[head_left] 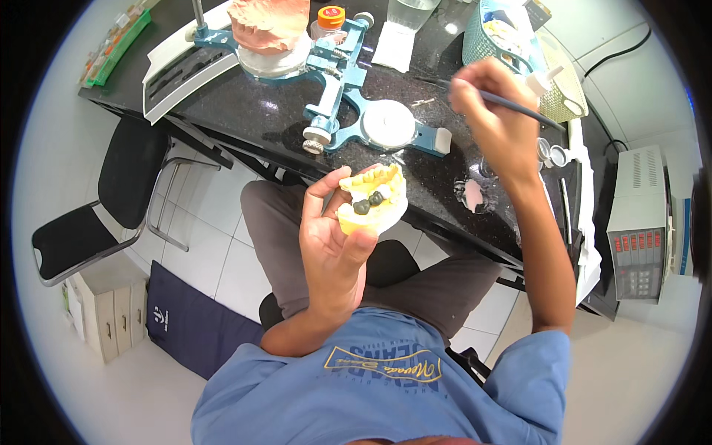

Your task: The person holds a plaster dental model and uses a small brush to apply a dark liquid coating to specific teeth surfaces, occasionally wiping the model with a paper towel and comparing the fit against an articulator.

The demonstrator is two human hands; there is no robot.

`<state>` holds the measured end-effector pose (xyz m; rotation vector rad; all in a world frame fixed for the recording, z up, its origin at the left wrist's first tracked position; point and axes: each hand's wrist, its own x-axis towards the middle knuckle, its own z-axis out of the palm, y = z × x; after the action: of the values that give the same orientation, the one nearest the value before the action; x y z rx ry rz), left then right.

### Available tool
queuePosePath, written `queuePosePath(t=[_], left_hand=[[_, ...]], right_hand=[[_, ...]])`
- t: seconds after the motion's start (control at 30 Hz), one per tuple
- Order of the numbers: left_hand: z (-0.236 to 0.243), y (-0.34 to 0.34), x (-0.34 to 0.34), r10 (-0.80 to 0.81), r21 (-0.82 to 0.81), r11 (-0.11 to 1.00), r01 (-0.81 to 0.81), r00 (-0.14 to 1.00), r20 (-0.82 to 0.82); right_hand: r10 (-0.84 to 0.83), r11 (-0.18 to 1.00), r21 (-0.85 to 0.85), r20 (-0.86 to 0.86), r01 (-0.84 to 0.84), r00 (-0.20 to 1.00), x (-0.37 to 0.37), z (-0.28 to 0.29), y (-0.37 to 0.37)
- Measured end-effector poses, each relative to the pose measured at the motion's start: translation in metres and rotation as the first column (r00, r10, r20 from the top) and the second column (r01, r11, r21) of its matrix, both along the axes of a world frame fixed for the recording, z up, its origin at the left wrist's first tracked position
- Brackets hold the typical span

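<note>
My left hand [331, 256] is closed around a yellow dental cast [387, 216], raised above my lap in front of the table edge. Two dark, tooth-shaped pieces [362, 207] sit on the cast among its yellow teeth. Over the table to the right, my right hand [498, 119] grips a slim dark-handled tool [523, 110] like a pen. Its thin tip points left, away from the cast; its exact kind is unclear. Left of that hand lies a teal dental articulator [326, 93], opened out, with a pink cast [268, 26] mounted on white plaster.
A jar with an orange lid [331, 16], a folded white tissue [394, 46] and a glass [412, 11] stand behind the articulator. Teal and cream baskets [561, 93] are at the back right. A pink patch [472, 195] lies near the table edge. A grey device [638, 222] stands far right.
</note>
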<state>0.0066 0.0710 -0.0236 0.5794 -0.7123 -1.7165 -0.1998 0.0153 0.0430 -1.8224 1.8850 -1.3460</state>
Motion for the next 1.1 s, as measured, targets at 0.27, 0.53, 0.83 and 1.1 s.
queuePosePath(t=[0.27, 0.53, 0.83, 1.1], left_hand=[[0.009, 0.006, -0.016, -0.144, -0.043, 0.989, 0.14, 0.985, -0.091], [0.009, 0.013, -0.033, -0.123, -0.025, 0.992, 0.125, 0.991, 0.057], [0.007, 0.015, -0.041, -0.091, -0.024, 0.995, 0.094, 0.99, 0.104], [0.006, 0.016, -0.048, -0.014, -0.016, 1.0, 0.017, 0.989, 0.15]], right_hand=[[0.193, 0.976, -0.207, 0.701, -0.063, 0.687, 0.0, 0.001, 0.081], [0.141, 0.958, -0.283, 0.621, 0.052, 0.771, 0.016, -0.03, 0.129], [0.351, 0.843, -0.515, 0.304, -0.157, 0.886, 0.022, -0.059, 0.113], [0.386, 0.8, -0.572, 0.258, -0.181, 0.886, 0.025, -0.06, 0.102]])
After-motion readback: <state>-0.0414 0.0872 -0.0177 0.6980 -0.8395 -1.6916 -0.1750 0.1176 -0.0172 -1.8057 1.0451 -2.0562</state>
